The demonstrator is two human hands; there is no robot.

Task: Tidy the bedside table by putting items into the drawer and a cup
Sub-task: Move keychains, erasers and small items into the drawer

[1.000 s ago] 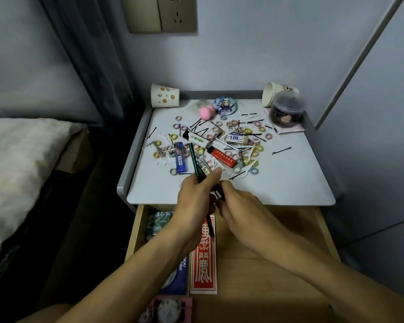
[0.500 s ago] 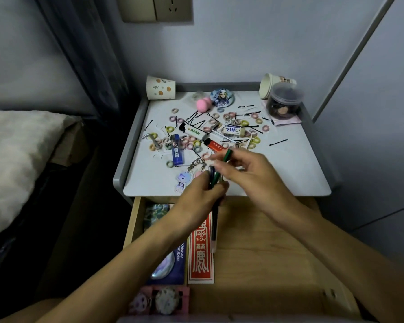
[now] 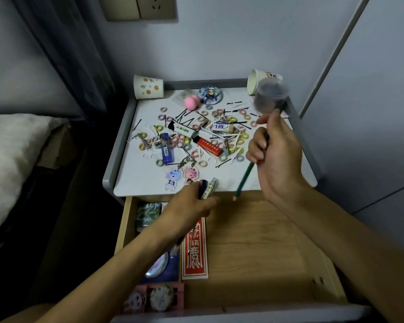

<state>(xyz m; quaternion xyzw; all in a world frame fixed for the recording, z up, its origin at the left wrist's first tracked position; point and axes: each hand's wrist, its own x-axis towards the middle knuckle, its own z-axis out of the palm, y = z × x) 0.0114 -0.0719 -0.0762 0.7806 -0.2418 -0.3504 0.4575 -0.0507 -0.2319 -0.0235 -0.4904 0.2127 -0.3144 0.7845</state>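
My right hand grips a green pencil, tip down, over the right side of the white bedside table. My left hand holds two pens at the table's front edge, above the open wooden drawer. Two paper cups lie on their sides at the back: one with orange dots at the left, another at the right. Small hair rings, black hairpins, a blue lighter, a red lighter and two keychain figures litter the top.
A dark-lidded plastic jar stands at the back right, just beyond my right hand. The drawer holds a red charm card, a blue card and badges at its left. A bed with a white pillow lies to the left.
My right hand took the green pencil from my left hand and carried it up and right toward the back right corner. My left hand stays at the front edge with the pens.
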